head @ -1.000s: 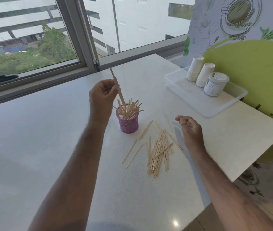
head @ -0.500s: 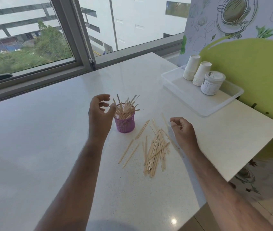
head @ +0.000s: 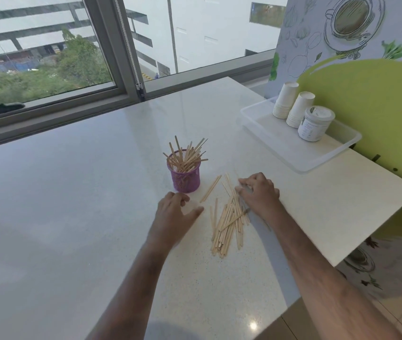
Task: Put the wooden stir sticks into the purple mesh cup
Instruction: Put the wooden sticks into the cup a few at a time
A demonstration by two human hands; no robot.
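**A:** So what were the hands doing when you looked over?

**B:** The right hand [head: 260, 195] was palm down on the far end of the loose pile of stir sticks [head: 228, 219], fingers bent with the tips pressing on the sticks. Couldn't tell if it had actually pinched one or was just touching them. The left hand [head: 174, 217] was low over the white table [head: 72, 217], just in front of the purple mesh cup [head: 185, 179]. Fingers loosely curled, thumb stuck out toward the pile, nothing in it. It was a bit blurred tbh.

**A:** And the sticks?

**B:** The pile lay flat between the two hands, mostly running lengthwise away from the person, tilted slightly right, with a few crossing over the rest. One single stick [head: 211, 188] lay apart, angled from near the cup's base toward the pile. The cup stood upright, and the sticks in the cup [head: 186, 155] stood on end and fanned out, most leaning right.

**A:** Anything else around?

**B:** A clear tray [head: 293, 155] at the far right with two stacks of paper cups [head: 293, 107] and a lidded white jar [head: 315, 123], well apart from the hands.
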